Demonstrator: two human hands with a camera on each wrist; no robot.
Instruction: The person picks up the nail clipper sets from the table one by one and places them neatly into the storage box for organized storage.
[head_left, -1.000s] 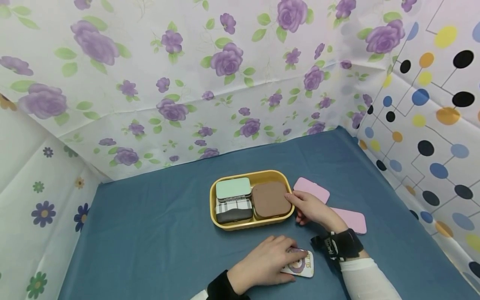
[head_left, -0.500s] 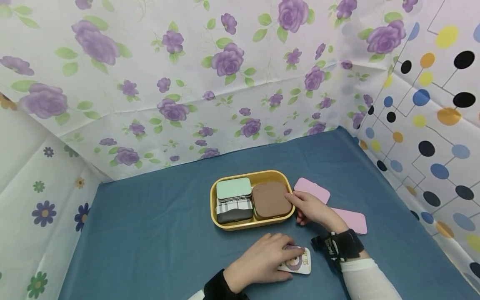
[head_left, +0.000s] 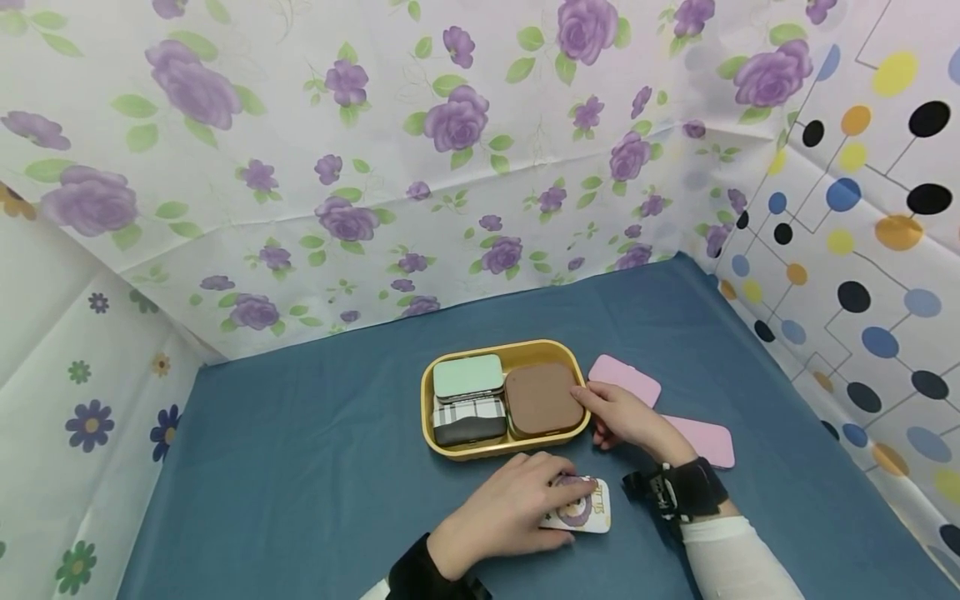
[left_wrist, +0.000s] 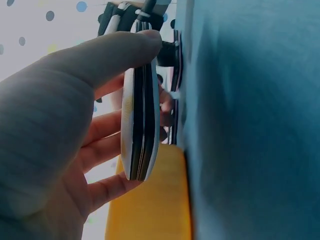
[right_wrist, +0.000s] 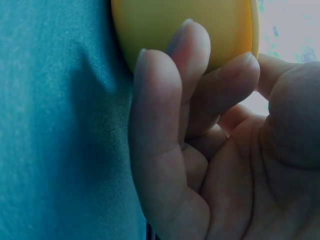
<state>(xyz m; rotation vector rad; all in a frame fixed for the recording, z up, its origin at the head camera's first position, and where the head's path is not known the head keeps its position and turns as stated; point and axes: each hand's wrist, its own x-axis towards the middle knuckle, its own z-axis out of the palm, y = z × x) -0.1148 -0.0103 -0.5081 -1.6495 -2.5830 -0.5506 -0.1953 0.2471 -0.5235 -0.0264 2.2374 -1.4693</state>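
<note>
My left hand (head_left: 510,508) holds a slim white compact mirror (head_left: 592,510) with a cartoon print, thumb on one edge and fingers on the opposite one. Side-on in the left wrist view, the compact mirror (left_wrist: 141,110) is closed and lifted off the cloth. My right hand (head_left: 626,417) pinches the right rim of a yellow tray (head_left: 480,454), fingers against its outer wall in the right wrist view. Inside the tray lie a mint-green case (head_left: 468,377), a black-and-white plaid case (head_left: 468,421) and a brown square case (head_left: 542,398).
Two pink flat cases (head_left: 626,379) lie right of the tray, one partly behind my right forearm. Blue cloth (head_left: 300,467) covers the table. A flowered curtain (head_left: 300,167) rises behind, and a dotted one (head_left: 847,250) stands at the right.
My left hand has carried the compact mirror up and to the left, closer to the tray's front side. The right hand stays on the tray's rim.
</note>
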